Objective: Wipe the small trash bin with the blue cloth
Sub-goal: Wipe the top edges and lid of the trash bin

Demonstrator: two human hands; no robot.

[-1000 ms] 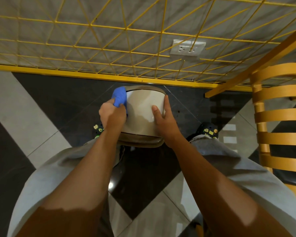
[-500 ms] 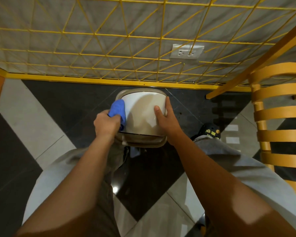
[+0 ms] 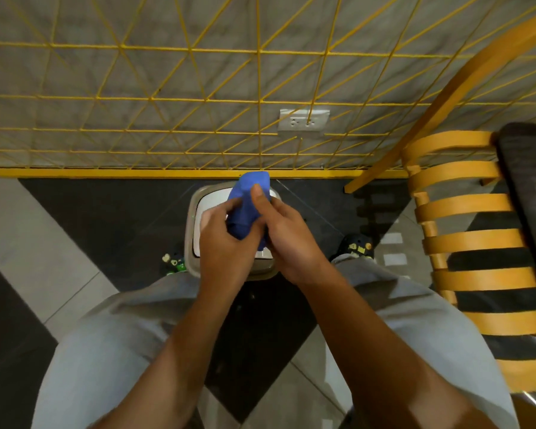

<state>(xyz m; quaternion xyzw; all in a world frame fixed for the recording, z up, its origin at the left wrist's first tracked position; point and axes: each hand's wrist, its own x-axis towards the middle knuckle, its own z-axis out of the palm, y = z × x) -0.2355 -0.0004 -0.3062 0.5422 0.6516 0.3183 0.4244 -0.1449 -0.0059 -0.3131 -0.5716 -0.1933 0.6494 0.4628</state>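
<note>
The small trash bin (image 3: 195, 224), beige with a white lid, stands upright on the floor between my feet, seen from above. Both hands are held over its lid. The blue cloth (image 3: 248, 199) is bunched between them. My left hand (image 3: 223, 239) grips the cloth's lower part. My right hand (image 3: 288, 239) pinches its upper part with the thumb on top. Neither hand touches the bin. The hands and cloth hide most of the lid.
A grey wall with a yellow wire grid (image 3: 198, 100) and a socket plate (image 3: 304, 120) rises just behind the bin. A yellow slatted chair (image 3: 477, 243) stands at the right. The floor has dark and light tiles (image 3: 28, 230).
The bin was tilted and held by my right hand while my left wiped its side. Now it stands upright on the floor, and both hands hold the cloth above it.
</note>
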